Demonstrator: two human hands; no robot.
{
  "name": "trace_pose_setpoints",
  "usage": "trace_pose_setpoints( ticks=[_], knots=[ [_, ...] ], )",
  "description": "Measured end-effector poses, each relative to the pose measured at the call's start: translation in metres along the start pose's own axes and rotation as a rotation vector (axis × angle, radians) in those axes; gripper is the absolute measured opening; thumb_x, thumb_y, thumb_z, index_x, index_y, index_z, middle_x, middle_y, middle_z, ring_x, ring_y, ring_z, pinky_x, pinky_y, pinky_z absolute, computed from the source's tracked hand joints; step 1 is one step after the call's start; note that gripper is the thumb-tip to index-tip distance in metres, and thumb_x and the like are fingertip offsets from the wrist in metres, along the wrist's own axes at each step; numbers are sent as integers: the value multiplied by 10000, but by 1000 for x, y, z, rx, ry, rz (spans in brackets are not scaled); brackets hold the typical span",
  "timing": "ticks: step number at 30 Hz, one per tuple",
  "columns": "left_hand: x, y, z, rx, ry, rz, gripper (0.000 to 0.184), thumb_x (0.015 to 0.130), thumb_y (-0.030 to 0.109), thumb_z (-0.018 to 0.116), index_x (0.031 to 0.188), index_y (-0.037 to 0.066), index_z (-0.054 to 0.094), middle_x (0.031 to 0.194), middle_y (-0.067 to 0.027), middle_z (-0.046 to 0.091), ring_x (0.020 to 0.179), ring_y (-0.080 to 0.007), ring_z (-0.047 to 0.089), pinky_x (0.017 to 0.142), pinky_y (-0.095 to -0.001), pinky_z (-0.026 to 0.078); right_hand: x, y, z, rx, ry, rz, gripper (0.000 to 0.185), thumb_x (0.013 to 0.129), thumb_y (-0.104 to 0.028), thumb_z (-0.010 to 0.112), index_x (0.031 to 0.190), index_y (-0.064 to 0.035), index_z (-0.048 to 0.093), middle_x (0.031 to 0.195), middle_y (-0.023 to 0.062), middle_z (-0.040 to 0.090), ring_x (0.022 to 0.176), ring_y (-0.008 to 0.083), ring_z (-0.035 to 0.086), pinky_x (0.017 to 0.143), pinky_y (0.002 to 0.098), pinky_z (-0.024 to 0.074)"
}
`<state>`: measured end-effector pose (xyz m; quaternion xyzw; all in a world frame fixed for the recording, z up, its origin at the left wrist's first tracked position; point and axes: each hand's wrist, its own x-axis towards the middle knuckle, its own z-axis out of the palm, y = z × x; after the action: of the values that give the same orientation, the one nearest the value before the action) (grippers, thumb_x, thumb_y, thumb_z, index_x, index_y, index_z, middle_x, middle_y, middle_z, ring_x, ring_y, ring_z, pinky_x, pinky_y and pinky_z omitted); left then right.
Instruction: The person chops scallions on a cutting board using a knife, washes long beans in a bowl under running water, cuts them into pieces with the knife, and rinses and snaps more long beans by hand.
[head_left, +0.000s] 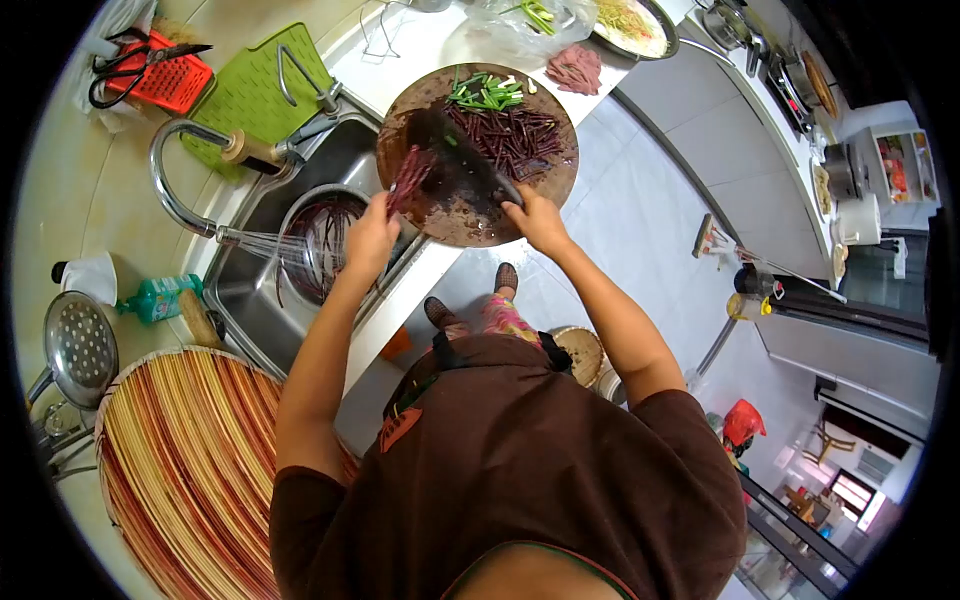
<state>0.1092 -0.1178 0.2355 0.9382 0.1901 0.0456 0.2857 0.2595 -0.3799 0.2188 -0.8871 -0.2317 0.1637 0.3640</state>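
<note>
A bunch of dark red long beans (410, 181) is in my left hand (372, 240), over the left edge of the round cutting board (465, 225). My right hand (541, 220) is closed on the handle of a wide dark knife (455, 155), whose blade lies across the middle of the board and looks blurred. Cut red bean pieces (520, 140) are heaped on the board's right side, beyond the blade. Chopped green pieces (490, 92) lie at its far edge.
Water runs from the faucet (172, 190) into a metal bowl (315, 240) with more red beans in the sink. A red basket (175, 80) with scissors stands at the upper left. Past the board are a plastic bag, a pink cloth (575, 69) and a pan (637, 28).
</note>
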Motion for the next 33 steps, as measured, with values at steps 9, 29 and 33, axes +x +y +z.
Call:
trace_pose_setpoints(
  ticks=[9, 29, 33],
  knots=[
    [55, 1, 56, 291, -174, 66, 312, 830, 127, 556, 1098, 33, 425, 995, -215, 597, 829, -421, 615, 721, -489, 498, -33, -41, -28, -100, 53, -13, 311, 922, -340, 553, 1035, -51, 541, 707, 224, 608, 669, 434, 602, 588, 486, 452],
    [51, 7, 64, 512, -25, 221, 250, 851, 85, 486, 1090, 19, 513, 808, -162, 606, 638, -312, 664, 546, -387, 544, -40, -49, -19, -573, -30, -145, 360, 907, -392, 554, 876, -39, 485, 577, 168, 608, 494, 354, 612, 437, 437, 489],
    [52, 6, 65, 541, -34, 235, 276, 852, 91, 490, 1119, 22, 512, 808, -149, 605, 626, -295, 661, 540, -377, 541, -30, -53, -37, -515, -110, -127, 345, 922, -372, 540, 905, -34, 469, 597, 201, 605, 531, 393, 603, 477, 482, 481]
  ],
)
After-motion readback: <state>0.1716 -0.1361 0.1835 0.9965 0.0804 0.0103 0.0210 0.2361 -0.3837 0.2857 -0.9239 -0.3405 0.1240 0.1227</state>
